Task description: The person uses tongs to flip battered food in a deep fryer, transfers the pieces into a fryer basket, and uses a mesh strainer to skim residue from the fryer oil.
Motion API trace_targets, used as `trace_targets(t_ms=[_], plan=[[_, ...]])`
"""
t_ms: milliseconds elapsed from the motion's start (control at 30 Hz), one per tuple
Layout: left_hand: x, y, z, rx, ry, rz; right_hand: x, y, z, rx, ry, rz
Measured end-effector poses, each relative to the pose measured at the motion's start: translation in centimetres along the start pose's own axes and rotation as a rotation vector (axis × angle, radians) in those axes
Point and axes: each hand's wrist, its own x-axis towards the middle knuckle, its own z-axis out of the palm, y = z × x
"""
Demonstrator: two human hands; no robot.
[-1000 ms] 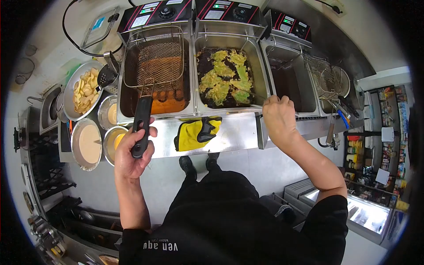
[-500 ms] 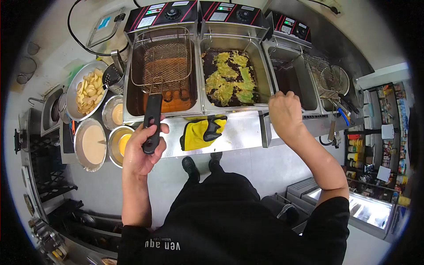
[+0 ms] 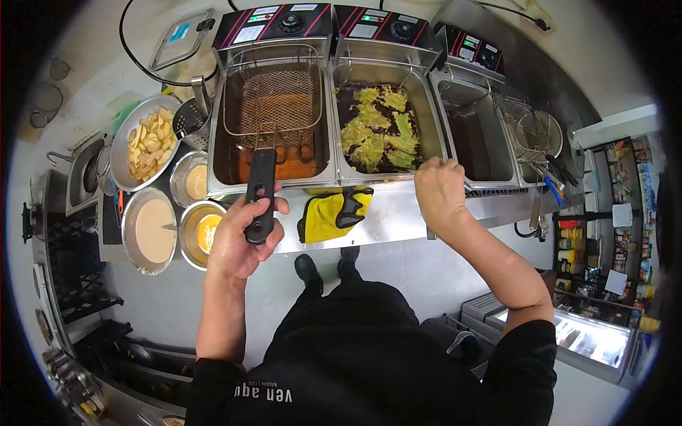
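My left hand [image 3: 245,238] is wrapped round the black handle [image 3: 261,188] of a wire fryer basket [image 3: 278,92]. That basket hangs, with no food in it, over the left fryer's orange-brown oil [image 3: 295,165]. My right hand [image 3: 439,193] is closed at the front right corner of the middle fryer [image 3: 435,106], on something thin that I cannot make out. Green and yellow battered pieces [image 3: 369,131] float in the middle fryer's dark oil. A yellow and black glove [image 3: 330,215] lies on the steel ledge between my hands.
At the left stand a bowl of pale slices [image 3: 151,145], a bowl of batter [image 3: 154,231], a bowl with yellow liquid [image 3: 206,233] and a perforated metal holder [image 3: 193,121]. A third fryer [image 3: 479,145] and wire strainers [image 3: 529,131] are at the right.
The fryers and bowls have shifted right in the view. My left hand still holds the basket handle. Relative to the fryers, my right hand has moved left, to the middle fryer's front corner.
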Motion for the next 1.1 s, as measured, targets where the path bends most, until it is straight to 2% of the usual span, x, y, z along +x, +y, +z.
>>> trace_targets(t_ms=[200, 267, 533, 1100], plan=[[0.0, 0.1, -0.3, -0.009, -0.036, -0.013, 0.0, 0.5, 0.1, 0.007, -0.026, 0.028], [0.0, 0.1, -0.4, -0.008, -0.037, -0.010, -0.1, 0.8, 0.4, -0.056, 0.056, 0.050], [0.0, 0.2, -0.2, -0.001, -0.038, -0.005, -1.1, 2.5, -0.7, -0.017, 0.090, 0.044], [0.4, 0.3, -0.7, -0.022, -0.081, -0.018, -2.3, 9.6, -7.3, -0.027, 0.215, 0.071]])
